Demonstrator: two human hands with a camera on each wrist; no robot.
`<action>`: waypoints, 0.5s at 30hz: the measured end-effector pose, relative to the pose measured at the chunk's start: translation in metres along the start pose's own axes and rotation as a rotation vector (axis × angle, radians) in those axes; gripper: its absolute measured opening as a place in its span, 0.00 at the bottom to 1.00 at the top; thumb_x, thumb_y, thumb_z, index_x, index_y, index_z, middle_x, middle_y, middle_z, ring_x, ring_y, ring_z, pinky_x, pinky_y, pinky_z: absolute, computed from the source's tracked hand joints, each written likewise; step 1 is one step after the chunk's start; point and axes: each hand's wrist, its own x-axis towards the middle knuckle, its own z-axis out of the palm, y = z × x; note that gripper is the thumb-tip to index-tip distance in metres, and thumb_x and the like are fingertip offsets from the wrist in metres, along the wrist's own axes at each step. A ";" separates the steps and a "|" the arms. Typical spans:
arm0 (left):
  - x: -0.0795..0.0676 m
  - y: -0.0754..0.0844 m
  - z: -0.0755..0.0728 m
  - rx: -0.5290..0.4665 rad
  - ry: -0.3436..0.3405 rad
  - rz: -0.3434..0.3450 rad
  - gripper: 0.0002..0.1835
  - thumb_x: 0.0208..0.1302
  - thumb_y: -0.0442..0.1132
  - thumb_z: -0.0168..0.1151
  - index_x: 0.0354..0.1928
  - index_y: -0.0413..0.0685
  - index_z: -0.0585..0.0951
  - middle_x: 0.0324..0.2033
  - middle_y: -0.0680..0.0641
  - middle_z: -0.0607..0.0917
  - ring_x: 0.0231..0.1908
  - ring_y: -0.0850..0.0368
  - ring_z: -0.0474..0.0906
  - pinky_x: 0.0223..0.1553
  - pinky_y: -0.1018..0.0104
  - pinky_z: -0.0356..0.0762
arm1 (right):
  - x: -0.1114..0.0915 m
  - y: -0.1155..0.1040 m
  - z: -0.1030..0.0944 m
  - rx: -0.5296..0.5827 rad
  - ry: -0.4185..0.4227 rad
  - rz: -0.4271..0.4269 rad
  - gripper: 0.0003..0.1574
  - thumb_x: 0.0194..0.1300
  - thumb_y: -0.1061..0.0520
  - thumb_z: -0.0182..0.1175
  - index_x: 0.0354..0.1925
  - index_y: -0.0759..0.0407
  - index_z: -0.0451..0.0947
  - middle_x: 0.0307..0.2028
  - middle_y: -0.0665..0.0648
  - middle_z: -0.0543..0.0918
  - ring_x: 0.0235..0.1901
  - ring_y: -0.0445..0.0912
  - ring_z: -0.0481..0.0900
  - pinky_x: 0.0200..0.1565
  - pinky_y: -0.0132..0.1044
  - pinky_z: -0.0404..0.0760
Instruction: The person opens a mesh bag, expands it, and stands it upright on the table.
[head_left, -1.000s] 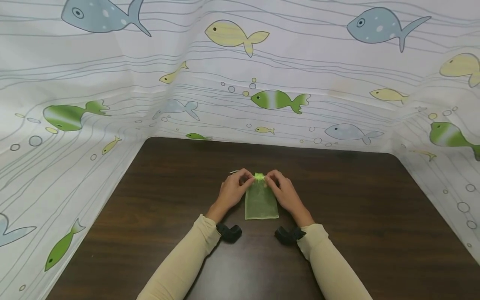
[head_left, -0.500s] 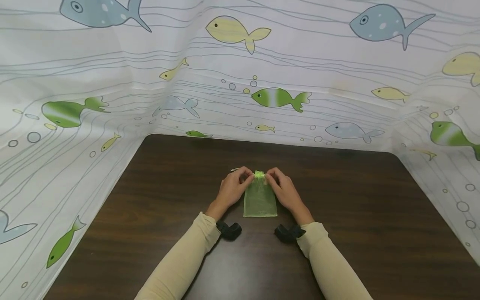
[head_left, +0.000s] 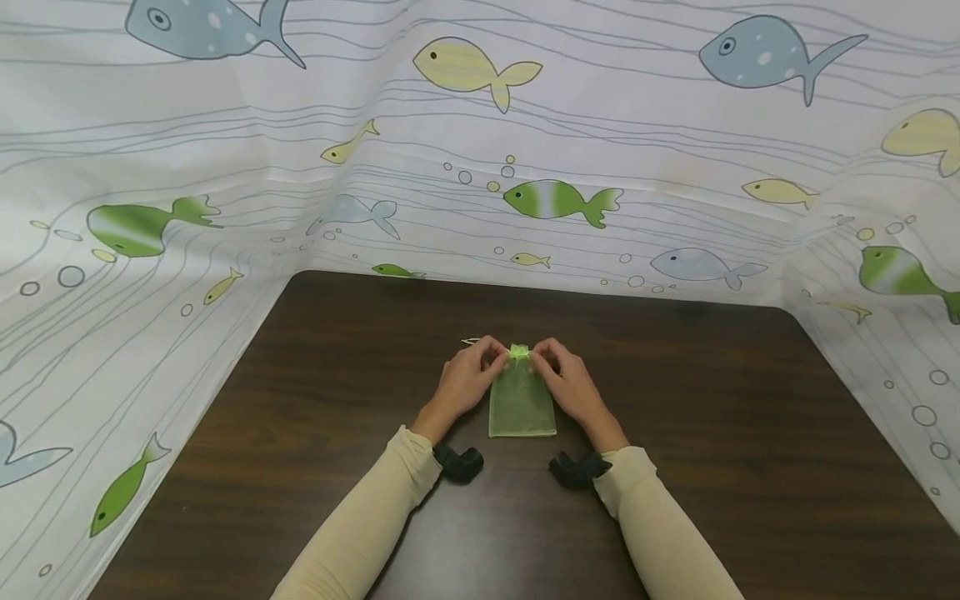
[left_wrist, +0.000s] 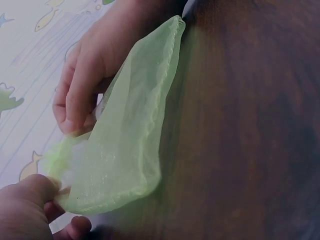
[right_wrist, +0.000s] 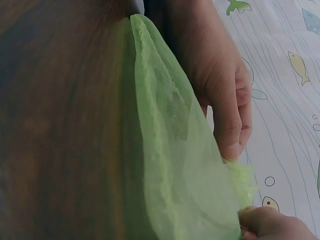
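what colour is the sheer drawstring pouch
The pouch is light green and see-through, with no printed pattern visible; it shows best in the left wrist view.

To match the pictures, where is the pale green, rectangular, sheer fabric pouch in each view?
Head: pouch below centre, slightly right, between the left hand and right hand.
Left wrist: the pouch slants from upper centre to lower left.
Right wrist: the pouch runs from upper centre to the bottom edge.
Shared landmark: dark brown wooden table, right of the pouch in left wrist, left in right wrist.
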 end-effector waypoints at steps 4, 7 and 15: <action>0.002 0.000 0.000 -0.013 0.013 0.001 0.09 0.79 0.49 0.58 0.48 0.56 0.83 0.32 0.53 0.87 0.24 0.64 0.74 0.30 0.64 0.69 | 0.001 -0.001 -0.001 -0.002 0.008 -0.010 0.13 0.83 0.46 0.51 0.50 0.53 0.77 0.35 0.54 0.86 0.31 0.43 0.77 0.37 0.38 0.75; 0.003 0.000 0.000 -0.018 0.012 -0.013 0.10 0.79 0.50 0.58 0.50 0.56 0.83 0.35 0.53 0.88 0.26 0.63 0.75 0.31 0.63 0.69 | 0.001 -0.001 -0.002 0.006 0.023 -0.019 0.13 0.83 0.46 0.51 0.49 0.53 0.76 0.35 0.54 0.86 0.31 0.43 0.76 0.37 0.38 0.74; 0.001 0.001 0.000 -0.001 -0.018 -0.058 0.13 0.78 0.53 0.58 0.50 0.56 0.85 0.33 0.52 0.88 0.29 0.63 0.78 0.34 0.62 0.70 | -0.002 -0.001 -0.001 0.023 0.020 0.016 0.15 0.83 0.45 0.51 0.51 0.52 0.76 0.36 0.54 0.86 0.33 0.43 0.77 0.38 0.38 0.75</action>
